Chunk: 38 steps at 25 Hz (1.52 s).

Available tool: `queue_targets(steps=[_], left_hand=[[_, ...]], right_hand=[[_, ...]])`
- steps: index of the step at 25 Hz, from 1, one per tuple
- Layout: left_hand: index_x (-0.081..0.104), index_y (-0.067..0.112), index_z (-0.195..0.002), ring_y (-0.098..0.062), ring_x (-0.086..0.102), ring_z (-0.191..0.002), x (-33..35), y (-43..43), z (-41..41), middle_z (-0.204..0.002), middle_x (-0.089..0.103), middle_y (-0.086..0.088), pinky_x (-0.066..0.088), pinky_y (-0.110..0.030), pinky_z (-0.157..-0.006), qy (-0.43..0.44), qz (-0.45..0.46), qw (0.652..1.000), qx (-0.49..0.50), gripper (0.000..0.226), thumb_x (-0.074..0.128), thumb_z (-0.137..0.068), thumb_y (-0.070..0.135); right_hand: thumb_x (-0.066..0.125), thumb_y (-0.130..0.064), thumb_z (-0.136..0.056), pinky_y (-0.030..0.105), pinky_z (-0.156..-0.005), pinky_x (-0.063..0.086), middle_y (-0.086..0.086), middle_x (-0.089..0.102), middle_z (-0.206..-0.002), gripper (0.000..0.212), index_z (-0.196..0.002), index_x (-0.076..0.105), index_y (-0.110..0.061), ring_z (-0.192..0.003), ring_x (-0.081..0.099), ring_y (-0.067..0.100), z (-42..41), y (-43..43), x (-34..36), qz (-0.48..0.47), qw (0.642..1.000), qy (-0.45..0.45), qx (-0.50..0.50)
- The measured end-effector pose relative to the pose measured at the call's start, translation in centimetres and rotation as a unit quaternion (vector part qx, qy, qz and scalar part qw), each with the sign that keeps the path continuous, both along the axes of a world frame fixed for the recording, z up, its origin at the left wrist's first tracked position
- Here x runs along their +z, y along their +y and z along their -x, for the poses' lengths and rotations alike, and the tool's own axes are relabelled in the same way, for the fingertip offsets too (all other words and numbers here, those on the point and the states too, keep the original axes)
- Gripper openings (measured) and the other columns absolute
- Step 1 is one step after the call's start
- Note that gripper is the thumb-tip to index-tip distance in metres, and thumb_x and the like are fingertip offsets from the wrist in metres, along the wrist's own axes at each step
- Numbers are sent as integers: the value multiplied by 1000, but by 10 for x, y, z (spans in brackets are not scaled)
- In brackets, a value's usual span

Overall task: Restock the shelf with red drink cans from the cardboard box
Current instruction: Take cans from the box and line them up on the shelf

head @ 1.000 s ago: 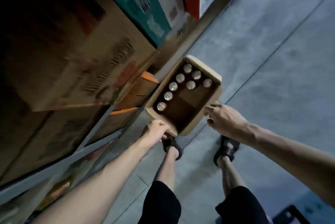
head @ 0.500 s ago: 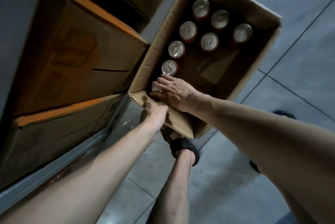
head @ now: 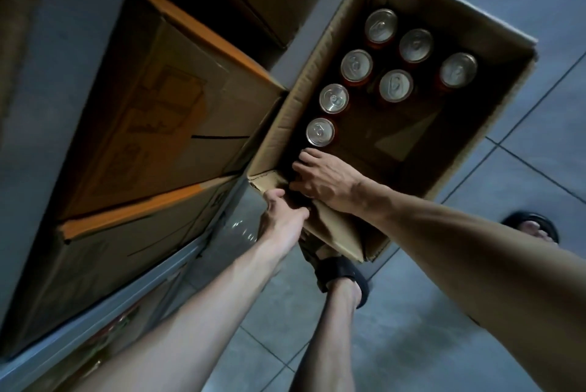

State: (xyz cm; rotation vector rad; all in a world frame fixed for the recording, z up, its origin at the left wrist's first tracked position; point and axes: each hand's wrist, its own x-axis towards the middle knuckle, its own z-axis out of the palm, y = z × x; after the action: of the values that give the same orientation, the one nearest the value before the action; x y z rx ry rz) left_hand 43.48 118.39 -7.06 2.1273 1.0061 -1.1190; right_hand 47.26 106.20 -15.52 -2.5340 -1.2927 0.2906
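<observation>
Where the shelving fills the left side of the view, large brown cartons with orange edges [head: 165,125] sit stacked on a grey metal shelf [head: 104,306], and a lower level beneath its rail is too dark to read. Just right of the shelf's edge, the left hand [head: 282,217] grips the near corner flap of the open cardboard box [head: 342,233], thumb on top of the flap and fingers curled under it. The box stands on the grey tiled floor [head: 412,328], its left wall pressed close against the cartons. Inside, seven red drink cans [head: 356,65] stand upright with silver tops showing, four in a row along the left wall and three beside them toward the far end; the near right part of the box floor is bare cardboard. The right hand [head: 326,180] reaches over the near wall into the box's near left corner, fingers spread and bent downward; whether it closes on a can there cannot be told, since the hand covers the spot. Below, a foot in a black sandal [head: 342,274] stands by the box, and a second sandal [head: 532,226] shows at far right.
</observation>
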Motion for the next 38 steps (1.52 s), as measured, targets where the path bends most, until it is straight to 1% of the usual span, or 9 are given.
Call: queue_targets(steps=[4,8,11,15,21,27,32,35,38], left_hand=[[24,18,-143,-33,57,-112,46,-14,-2,-131,55,-14,47,-34,-90,9,-19,993,-120,77,68,-81,15],[23,22,-148,-26,51,-125,135,-52,-24,-142,47,-6,38,-23,-91,-81,120,949,-280,97,82,-71,25],[39,24,-136,-17,59,-115,220,-93,-49,-125,61,2,45,-25,-93,-123,220,921,-297,92,86,-59,40],[54,21,-123,-4,60,-91,353,-131,-85,-104,63,8,40,-8,-75,-197,250,925,-209,92,74,-41,59],[62,10,-111,-18,71,-78,572,-131,-115,-97,71,-13,58,-33,-64,-195,368,901,-122,74,82,-48,43],[62,16,-116,-23,72,-91,759,-104,-93,-107,72,-11,58,-43,-83,-185,365,902,-137,42,77,-78,27],[54,28,-101,-10,65,-81,819,-85,-73,-96,64,3,59,-20,-66,-215,320,917,-103,20,66,-89,18],[55,15,-126,-21,67,-105,820,-61,-71,-120,67,-8,55,-35,-94,-235,340,907,-81,42,70,-87,18],[56,14,-130,-19,67,-109,812,-30,-81,-122,68,-5,52,-39,-99,-250,358,895,-91,52,74,-83,24]], right_hand=[[72,-47,-71,34,-82,47,-1,52,-103,58,-125,58,-32,-96,47,22,36,-54,67,-24,938,230,-258],[75,-49,-63,24,-74,48,-7,62,-95,52,-111,61,-32,-88,61,12,22,-131,182,-228,670,491,-508],[66,-39,-71,28,-59,51,-3,63,-80,32,-95,62,-18,-73,62,13,-9,-177,283,-314,596,534,-511],[62,-45,-75,29,-50,48,4,58,-74,40,-94,63,-11,-58,59,12,-49,-206,425,-328,615,515,-499],[55,-78,-71,41,-62,52,-11,65,-69,54,-92,64,-29,-64,64,14,-85,-212,644,-290,711,463,-443],[54,-47,-96,10,-50,46,-18,67,-76,34,-119,58,-22,-57,62,-7,-81,-194,833,-276,768,463,-345],[68,-44,-88,15,-69,49,-16,63,-110,44,-126,51,-35,-93,61,3,-90,-164,907,-199,783,500,-312],[69,-41,-87,27,-85,56,-5,65,-125,48,-131,53,-29,-108,64,12,-102,-135,923,-154,816,482,-280],[74,-42,-83,24,-80,56,-2,67,-120,54,-129,55,-24,-105,66,12,-117,-106,926,-116,845,454,-256]])
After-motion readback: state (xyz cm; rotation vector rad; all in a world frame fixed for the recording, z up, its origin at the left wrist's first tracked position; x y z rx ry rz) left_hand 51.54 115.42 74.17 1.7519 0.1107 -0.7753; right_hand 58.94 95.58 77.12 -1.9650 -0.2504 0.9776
